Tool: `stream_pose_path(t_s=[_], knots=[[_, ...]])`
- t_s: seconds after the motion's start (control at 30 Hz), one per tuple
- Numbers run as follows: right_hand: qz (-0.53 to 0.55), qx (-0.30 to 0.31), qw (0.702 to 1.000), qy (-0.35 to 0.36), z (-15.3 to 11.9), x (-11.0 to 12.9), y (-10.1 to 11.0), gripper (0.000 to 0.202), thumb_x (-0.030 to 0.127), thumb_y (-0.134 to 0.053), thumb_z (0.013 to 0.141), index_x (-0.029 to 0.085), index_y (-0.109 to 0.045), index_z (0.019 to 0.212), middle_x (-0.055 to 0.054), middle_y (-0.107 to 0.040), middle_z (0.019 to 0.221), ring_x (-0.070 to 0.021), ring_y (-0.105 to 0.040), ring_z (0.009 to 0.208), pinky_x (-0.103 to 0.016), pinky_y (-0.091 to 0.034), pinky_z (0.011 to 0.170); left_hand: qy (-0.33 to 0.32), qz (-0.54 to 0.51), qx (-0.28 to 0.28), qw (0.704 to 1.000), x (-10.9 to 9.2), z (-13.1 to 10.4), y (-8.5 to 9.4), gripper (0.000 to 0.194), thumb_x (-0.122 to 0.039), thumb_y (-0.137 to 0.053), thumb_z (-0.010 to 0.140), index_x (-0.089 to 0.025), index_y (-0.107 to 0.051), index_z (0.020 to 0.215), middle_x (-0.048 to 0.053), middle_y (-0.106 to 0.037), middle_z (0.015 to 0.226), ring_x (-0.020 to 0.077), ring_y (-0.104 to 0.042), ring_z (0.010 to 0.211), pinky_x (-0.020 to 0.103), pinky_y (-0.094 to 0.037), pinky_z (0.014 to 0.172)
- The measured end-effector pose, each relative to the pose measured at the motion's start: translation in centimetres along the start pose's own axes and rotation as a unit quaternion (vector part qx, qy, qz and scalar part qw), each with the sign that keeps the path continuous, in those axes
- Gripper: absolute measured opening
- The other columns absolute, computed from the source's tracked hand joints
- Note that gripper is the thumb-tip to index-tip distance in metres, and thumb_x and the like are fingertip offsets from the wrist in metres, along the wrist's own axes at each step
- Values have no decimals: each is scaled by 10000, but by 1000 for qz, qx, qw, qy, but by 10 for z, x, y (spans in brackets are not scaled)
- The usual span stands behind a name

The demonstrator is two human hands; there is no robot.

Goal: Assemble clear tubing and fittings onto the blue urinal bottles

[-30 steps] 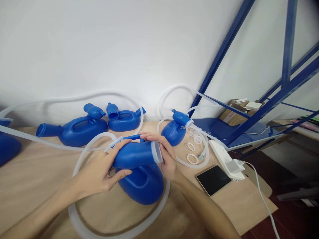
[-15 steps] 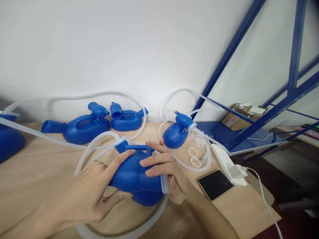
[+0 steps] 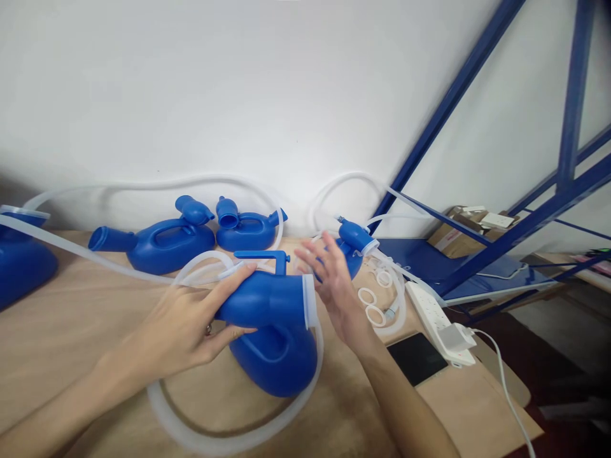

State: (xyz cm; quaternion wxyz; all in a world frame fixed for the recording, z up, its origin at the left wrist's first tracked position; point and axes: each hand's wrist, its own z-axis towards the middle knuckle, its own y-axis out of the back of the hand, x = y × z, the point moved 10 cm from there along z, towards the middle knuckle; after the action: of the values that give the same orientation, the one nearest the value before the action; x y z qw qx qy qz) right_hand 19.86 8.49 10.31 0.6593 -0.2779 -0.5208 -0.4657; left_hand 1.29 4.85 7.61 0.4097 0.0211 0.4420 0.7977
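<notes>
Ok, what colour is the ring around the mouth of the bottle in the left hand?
Translucent white, against the blue bottle; the ring shows best in the head view.

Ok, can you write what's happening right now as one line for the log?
left hand: grips blue bottle by its neck | right hand: open, off bottle, beside its clear-rimmed mouth | clear tube: looped round bottle on table

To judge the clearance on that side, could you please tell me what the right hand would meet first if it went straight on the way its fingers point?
Probably the small blue plastic bottle just beyond the right hand; depth is unclear.
</notes>
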Motion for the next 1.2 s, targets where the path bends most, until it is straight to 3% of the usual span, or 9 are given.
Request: stream_pose_path(t_s=[0.17,0.4,0.53,0.63,0.73,0.87,0.93,1.03,1.2], knots=[[13,-28,981,-190,-8,-48,-1,835,698,-624,919,407,-285,1625,-29,-286,1708,-264,-251,1596,-568,-248,1288,-73,117,-45,989,-22,-2,-14,810,-464,-488,1031,-221,-84,1689,37,-735,733,259,-690,629,424,-557,815],[-65,-83,983,-147,-10,-44,-5,693,622,-607,968,339,-440,1578,-38,-398,1656,-265,-395,1525,-505,-292,1286,-63,141,-32,988,-29,0,-29,786,-551,-381,1058,-85,-136,1642,10,-659,566,257,-658,515,306,-438,493],[-88,-104,984,-117,-15,-31,-9,677,589,-564,1004,331,-395,1607,-42,-424,1641,-256,-400,1523,-490,-296,1286,-43,96,-36,994,-28,-3,-24,752,-557,-391,1055,-125,-174,1632,-10,-666,582,240,-659,514,296,-458,515],[-106,-88,986,-90,-18,-22,-13,671,566,-546,1021,356,-345,1626,-37,-445,1628,-254,-370,1543,-494,-276,1296,21,-26,33,999,-17,-7,-30,745,-535,-504,1023,-212,-226,1634,-64,-629,553,200,-643,505,272,-493,560],[-139,-51,987,-62,-20,-14,-18,640,522,-527,1043,427,-285,1628,11,-362,1674,-246,-310,1574,-502,-245,1308,96,-129,99,982,-4,-13,-39,736,-539,-554,999,-283,-274,1630,-18,-727,793,135,-591,478,244,-494,538],[-163,-15,986,-24,-18,-3,-18,635,465,-570,1039,498,-286,1605,90,-201,1725,-233,-208,1611,-484,-169,1335,95,-149,86,980,0,-10,-39,767,-567,-610,960,-321,-302,1618,71,-728,1144,90,-567,490,237,-504,549],[-127,-16,992,-22,-14,0,-12,641,468,-598,1025,491,-314,1600,77,-248,1713,-233,-248,1599,-476,-198,1331,73,-106,62,990,-1,-6,-36,787,-584,-621,946,-309,-318,1618,105,-716,1201,120,-617,559,261,-528,607],[-47,-51,997,-22,-5,1,3,593,532,-621,994,434,-451,1554,33,-374,1665,-247,-391,1537,-468,-327,1288,14,-15,19,1000,-12,-3,-28,798,-583,-575,972,-256,-282,1639,37,-742,855,203,-668,652,293,-529,660],[-46,-78,993,-81,9,-13,21,451,478,-746,911,277,-727,1315,-64,-743,1276,-259,-716,1199,-423,-588,1065,-74,112,-19,991,-35,-4,-22,743,-541,-446,1046,-184,-218,1656,-34,-632,572,215,-597,500,284,-382,489]])
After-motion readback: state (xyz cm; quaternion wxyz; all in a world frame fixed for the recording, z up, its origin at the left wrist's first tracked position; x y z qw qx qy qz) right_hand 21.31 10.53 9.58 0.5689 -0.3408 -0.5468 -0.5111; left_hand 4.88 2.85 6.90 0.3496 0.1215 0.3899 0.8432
